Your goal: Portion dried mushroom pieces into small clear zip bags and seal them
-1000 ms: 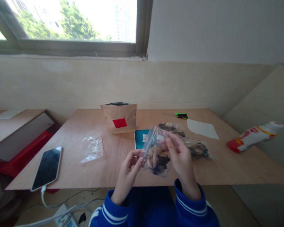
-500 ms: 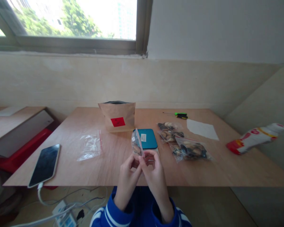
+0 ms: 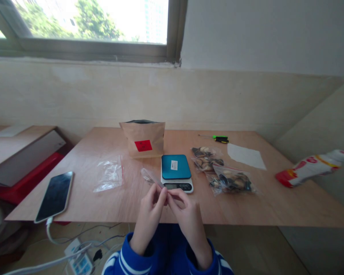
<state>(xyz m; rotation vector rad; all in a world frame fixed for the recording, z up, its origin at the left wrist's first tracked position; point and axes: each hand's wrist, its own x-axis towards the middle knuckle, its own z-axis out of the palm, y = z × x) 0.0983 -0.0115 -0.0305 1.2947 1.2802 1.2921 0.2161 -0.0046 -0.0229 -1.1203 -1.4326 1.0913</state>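
Both hands meet near the table's front edge, pinching the top of a small clear zip bag (image 3: 149, 176). The bag tilts up to the left; its contents are hard to make out. My left hand (image 3: 151, 208) grips the bag's edge between thumb and fingers. My right hand (image 3: 185, 214) is closed on the same edge, fingertips touching the left ones. Just beyond the hands lies a kitchen scale (image 3: 183, 167) with a blue plate and a dark display. Behind it to the left stands an open brown paper pouch (image 3: 132, 139) with a red label.
Zip bags of dark and tan slices (image 3: 233, 181) lie right of the scale. Clear plastic bags (image 3: 110, 175) and a plugged-in phone (image 3: 55, 196) are on the left. Screwdrivers (image 3: 220, 138), white paper (image 3: 245, 156) and a bottle (image 3: 311, 168) are on the right.
The held bag has swung down to the left, uncovering the scale's plate and display. Both hands have stayed pinched on its edge. The view has shifted slightly.
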